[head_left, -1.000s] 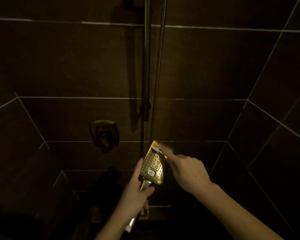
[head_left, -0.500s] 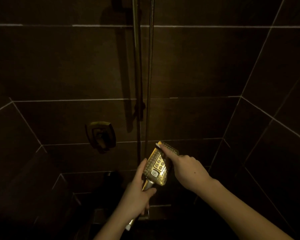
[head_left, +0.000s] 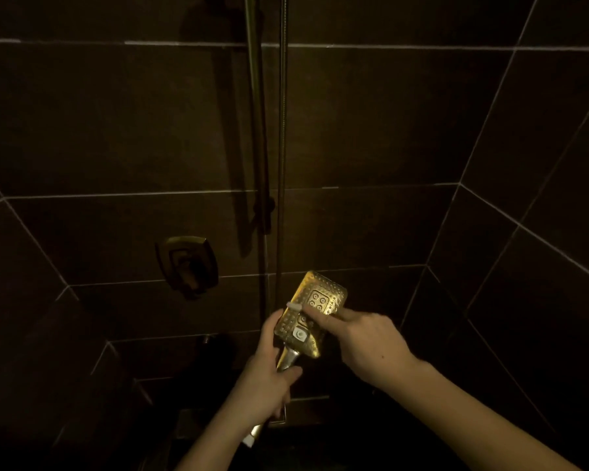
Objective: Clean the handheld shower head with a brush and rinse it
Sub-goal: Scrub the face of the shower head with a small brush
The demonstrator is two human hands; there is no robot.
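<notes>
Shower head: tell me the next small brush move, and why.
Probably sweep the brush up across the upper half of the shower head. The brush tip sits at the middle of the face, near its left edge, in the right hand, while the left hand has its grip on the handle. The upper nozzle rows lie bare above it, and no water is running, so rinsing looks premature.

Your left hand (head_left: 262,382) and right hand (head_left: 371,348) are bare — no gloves, rings or watch show. Both forearms are uncovered too — no sleeve reaches into view in the dim light.
</notes>
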